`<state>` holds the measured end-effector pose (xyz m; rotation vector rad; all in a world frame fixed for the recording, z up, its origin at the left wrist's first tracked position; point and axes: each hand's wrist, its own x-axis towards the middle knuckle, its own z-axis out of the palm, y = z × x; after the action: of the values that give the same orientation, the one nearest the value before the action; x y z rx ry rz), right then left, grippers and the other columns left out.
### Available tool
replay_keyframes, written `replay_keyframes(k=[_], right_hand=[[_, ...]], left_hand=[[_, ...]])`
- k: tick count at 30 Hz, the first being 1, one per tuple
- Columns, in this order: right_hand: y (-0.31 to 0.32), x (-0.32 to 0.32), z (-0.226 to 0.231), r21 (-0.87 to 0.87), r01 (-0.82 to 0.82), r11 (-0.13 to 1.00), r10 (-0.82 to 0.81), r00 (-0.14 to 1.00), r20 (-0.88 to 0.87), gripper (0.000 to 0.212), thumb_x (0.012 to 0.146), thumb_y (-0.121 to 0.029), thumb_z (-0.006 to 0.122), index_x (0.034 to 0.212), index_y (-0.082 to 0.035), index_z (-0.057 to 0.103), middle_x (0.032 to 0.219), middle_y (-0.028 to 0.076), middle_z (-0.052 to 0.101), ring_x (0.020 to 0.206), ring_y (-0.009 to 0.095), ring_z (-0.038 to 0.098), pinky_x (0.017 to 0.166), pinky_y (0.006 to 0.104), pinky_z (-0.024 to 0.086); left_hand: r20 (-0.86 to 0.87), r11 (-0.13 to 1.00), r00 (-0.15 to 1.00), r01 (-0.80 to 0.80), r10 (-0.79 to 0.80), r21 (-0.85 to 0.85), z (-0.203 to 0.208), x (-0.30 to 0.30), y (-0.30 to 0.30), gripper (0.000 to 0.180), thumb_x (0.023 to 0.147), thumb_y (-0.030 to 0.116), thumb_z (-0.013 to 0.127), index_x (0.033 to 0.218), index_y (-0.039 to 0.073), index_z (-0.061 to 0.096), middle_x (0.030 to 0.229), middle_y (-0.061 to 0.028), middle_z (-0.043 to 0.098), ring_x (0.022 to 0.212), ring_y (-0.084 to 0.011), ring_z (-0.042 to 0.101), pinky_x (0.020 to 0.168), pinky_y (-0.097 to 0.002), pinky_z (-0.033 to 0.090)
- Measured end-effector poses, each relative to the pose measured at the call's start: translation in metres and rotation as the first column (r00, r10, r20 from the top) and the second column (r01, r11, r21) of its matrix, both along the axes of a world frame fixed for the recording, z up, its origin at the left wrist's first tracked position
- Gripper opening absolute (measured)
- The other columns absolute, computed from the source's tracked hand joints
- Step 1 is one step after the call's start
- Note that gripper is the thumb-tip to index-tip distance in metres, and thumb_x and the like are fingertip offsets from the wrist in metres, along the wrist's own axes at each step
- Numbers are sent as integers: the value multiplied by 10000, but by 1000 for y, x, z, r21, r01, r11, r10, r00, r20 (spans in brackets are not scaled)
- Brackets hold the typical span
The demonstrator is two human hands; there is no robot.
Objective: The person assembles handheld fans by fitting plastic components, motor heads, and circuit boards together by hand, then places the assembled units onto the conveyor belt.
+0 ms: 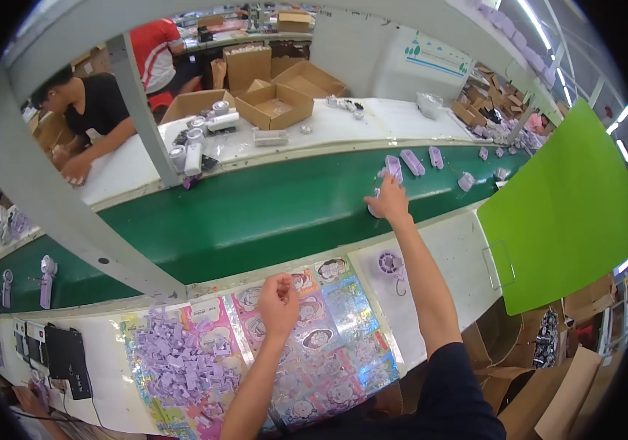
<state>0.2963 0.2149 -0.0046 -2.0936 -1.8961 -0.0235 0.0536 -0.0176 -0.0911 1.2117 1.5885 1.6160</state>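
Note:
My right hand [391,199] reaches over the green conveyor belt, thumb and fingers spread apart. Beneath it is a small pale lilac part [375,211], partly hidden by the hand; I see no firm grip on it. At the fingertips lies an open lilac housing shell [393,168]. My left hand [279,301] is closed above the colourful patterned mat [351,312], its fingers curled together. Whatever it may hold is hidden. A round lilac fan part [388,262] with a wire rests on the white bench below my right forearm.
A heap of small lilac parts [182,359] covers the mat's left side. More shells [412,163] lie along the belt [255,202]. A metal post [94,169] crosses the left, and a green panel [563,213] stands right. Across the belt, a person [97,110] works near cardboard boxes [274,106].

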Motion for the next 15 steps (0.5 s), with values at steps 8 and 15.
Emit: replay_keyframes(k=[8,15], right_hand=[[-41,-7,3,52,-335,941,330,870,-366,611,699,-238,856,1180,-11,556,1173,211,658,1023,361,663,859,426,546],[-246,-72,23,196,-621,759,596,541,-594,832,746,-283,885,1403,28,479,1236,191,639,1042,305,666,882,393,541]], left_hand=[[128,997,990,50,-57,56,0,1,-5,164,908,49,685,1067,19,657,889,-52,678,760,-113,623,667,-257,504],[837,927,450,339,-310,161,30,32,-54,458,1050,243,575,1452,76,432,1268,-78,577,1074,-159,620,898,-309,532]])
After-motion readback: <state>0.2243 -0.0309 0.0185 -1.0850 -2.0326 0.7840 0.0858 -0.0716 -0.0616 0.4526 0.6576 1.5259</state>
